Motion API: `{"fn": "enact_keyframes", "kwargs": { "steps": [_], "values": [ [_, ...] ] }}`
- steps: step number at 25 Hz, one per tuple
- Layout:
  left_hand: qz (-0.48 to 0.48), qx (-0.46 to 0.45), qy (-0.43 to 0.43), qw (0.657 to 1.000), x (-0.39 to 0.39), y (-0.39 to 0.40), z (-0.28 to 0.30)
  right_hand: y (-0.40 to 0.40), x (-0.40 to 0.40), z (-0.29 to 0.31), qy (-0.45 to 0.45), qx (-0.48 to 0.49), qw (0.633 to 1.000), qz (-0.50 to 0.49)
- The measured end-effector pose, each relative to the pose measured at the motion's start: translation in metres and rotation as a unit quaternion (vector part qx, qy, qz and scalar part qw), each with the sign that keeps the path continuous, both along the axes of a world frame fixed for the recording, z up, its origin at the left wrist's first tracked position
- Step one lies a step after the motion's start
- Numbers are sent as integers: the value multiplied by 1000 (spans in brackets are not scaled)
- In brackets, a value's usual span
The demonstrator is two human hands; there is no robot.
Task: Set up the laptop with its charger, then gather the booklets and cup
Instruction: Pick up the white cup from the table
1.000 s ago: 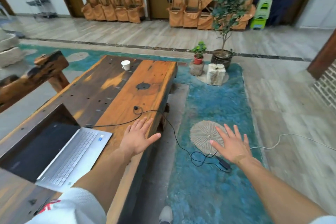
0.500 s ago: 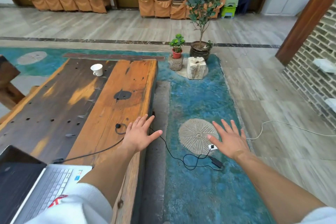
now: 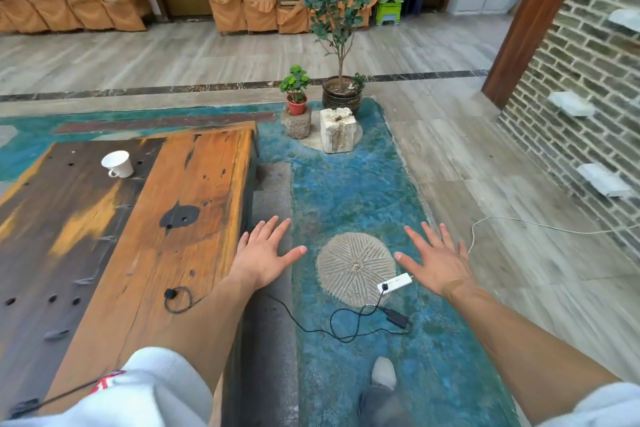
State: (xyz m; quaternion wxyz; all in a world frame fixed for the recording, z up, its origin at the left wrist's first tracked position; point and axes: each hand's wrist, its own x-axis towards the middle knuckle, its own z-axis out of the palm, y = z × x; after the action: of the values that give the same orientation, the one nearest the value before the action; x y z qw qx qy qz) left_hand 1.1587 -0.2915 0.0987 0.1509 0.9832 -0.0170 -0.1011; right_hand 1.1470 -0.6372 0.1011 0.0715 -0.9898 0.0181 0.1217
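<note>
A white cup stands at the far end of the long wooden table. The black charger cable loops on the table, drops over its right edge and runs across the floor to a black charger brick, which is plugged into a white power strip. My left hand hovers flat over the table's right edge, fingers spread, empty. My right hand hovers over the floor just right of the power strip, also spread and empty. The laptop is out of view. No booklets are visible.
A round carved stone is set in the blue floor. Two potted plants and a white stone block stand beyond the table. A white cord runs right toward a brick wall. My shoe is on the floor.
The view has swung right and forward, so the laptop has left the frame. Both hands stay spread and empty. The white power strip has come into sight beside my right hand.
</note>
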Motion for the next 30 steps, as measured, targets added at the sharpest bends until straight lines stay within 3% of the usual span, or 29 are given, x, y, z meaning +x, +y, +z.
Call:
{"fn": "enact_keyframes", "kwargs": {
  "steps": [14,21,30],
  "values": [
    [2,17,-14,1000,168,-151,22,-145,170,8,1,9,1000,9],
    [3,38,-33,999,212,-164,37,-154,211,4,3,21,1000,9],
    [35,76,-26,996,275,-124,19,-131,289,-4,5,14,1000,22]
  ]
}}
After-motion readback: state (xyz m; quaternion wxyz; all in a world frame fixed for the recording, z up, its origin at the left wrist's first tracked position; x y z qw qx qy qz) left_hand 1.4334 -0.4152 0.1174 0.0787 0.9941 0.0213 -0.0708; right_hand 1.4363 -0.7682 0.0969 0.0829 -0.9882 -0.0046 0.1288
